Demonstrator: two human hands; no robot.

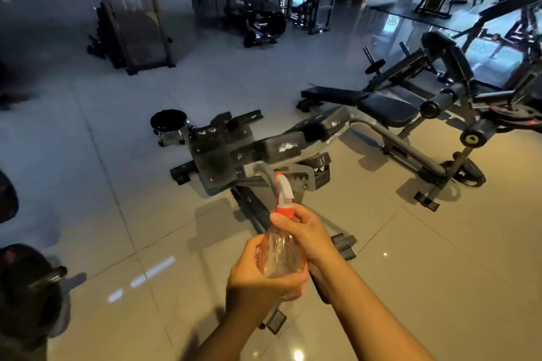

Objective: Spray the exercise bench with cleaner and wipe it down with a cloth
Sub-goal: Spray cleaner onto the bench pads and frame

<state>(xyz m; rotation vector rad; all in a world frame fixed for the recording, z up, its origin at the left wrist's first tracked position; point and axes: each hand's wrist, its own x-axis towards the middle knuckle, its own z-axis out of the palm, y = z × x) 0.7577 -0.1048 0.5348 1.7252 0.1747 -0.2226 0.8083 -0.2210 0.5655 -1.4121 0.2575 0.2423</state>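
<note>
1. At nine o'clock of the frame, a round black weight plate with a dark bar (28, 287) is lying at the left edge on the pale glossy tiled floor (440, 272).
2. At eleven o'clock of the bench, a small round black stool on castors (169, 124) is standing well apart from the hands.
3. The left hand (258, 278) is cupping the base of the clear pinkish plastic spray bottle with an orange collar and white trigger head (280, 243), its fingers curling under and around the lower body.
4. The bottle is standing upright between both hands at six o'clock of the bench, its nozzle pointing toward twelve o'clock.
5. The black padded exercise bench on a grey metal frame (281, 146) is sitting at the centre, its pads glinting with small bright patches.
6. The right hand (305, 231) is gripping the bottle's neck just below the orange collar, thumb wrapping across the front.
7. At two o'clock, a second black padded bench with foam rollers (390, 110) is standing near the first.
</note>
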